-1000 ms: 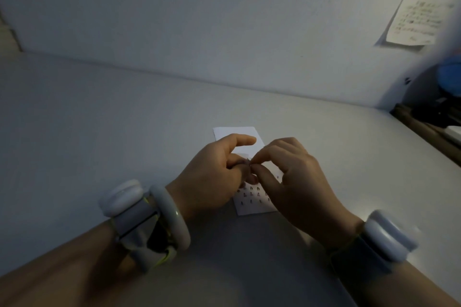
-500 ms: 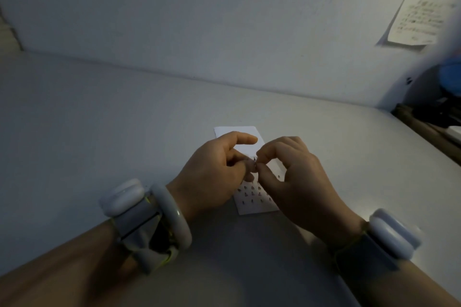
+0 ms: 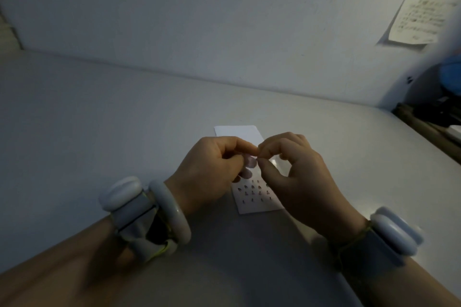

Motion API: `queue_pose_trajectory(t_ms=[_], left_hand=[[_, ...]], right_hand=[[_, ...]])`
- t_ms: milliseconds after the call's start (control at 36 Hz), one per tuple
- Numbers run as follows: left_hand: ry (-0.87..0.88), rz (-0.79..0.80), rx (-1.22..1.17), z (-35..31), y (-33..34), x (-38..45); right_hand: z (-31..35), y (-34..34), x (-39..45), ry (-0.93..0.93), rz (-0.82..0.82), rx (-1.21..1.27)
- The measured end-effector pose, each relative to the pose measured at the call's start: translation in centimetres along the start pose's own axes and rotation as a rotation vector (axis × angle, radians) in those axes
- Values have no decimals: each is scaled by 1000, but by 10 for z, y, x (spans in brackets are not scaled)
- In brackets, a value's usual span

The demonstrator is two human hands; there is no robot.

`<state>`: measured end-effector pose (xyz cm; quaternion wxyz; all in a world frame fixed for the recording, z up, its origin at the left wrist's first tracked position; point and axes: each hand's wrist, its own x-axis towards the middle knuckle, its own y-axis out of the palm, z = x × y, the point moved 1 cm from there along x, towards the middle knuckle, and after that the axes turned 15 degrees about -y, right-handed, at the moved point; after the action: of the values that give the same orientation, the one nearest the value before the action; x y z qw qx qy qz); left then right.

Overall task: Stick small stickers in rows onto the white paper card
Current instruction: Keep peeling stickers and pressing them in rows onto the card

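Left band [image 3: 124, 194] and bangle [image 3: 172, 209] on left wrist, low left. Left hand [image 3: 209, 172] raised just over card's [image 3: 252, 197] left edge, fingers curled, thumb and forefinger pinching a small clear backing sheet [image 3: 249, 164] with purplish blobs; grip grasping that sheet. Fingertips meeting right hand's over card's middle.

Card flat on bench [image 3: 99, 119], centre frame, long axis running away from person, slightly slanted left at far end. Near half carrying rows of small dark stickers [image 3: 253, 189], about three rows showing; far end [image 3: 237, 131] bare white. Middle of card hidden under hands.

Right hand [image 3: 296, 177] hovering over card's right edge, wrist coming in from low right, fingers arched, thumb and forefinger tips pressed together at sheet's edge. Grip pinched, probably on a sticker being peeled; sticker itself too small and dim to see, so held item uncertain. Right band [image 3: 396, 232] on right wrist.

Key relation: next free spot on card lying directly below and slightly beyond pinch point, just past last filled row. Right hand nearer, straight down for placing. Judged step: peeling, then pressing down in line with existing rows. Roughly halfway filled, by guess. Risk: sticker folding on fingertip or landing crooked in poor light.

Note [image 3: 419, 22] on wall, far right.
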<state>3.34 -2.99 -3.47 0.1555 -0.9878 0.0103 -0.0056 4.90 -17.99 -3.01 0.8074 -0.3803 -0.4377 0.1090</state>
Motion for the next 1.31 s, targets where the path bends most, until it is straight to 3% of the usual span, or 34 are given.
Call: queue_pose_trajectory(t_ms=[167, 306, 556, 806, 1306], left_hand=[[-15, -131, 39, 2, -4, 2], [2, -241, 210, 7, -10, 6], [12, -92, 513, 11, -6, 8], [-8, -47, 550, 11, -7, 8], [-17, -43, 559, 13, -7, 9]], right_hand=[[-3, -1, 0, 38, 34, 14], [-8, -2, 0, 94, 57, 98], [-17, 7, 1, 158, 264, 164], [-18, 11, 2, 128, 369, 106], [-16, 19, 0, 59, 330, -14]])
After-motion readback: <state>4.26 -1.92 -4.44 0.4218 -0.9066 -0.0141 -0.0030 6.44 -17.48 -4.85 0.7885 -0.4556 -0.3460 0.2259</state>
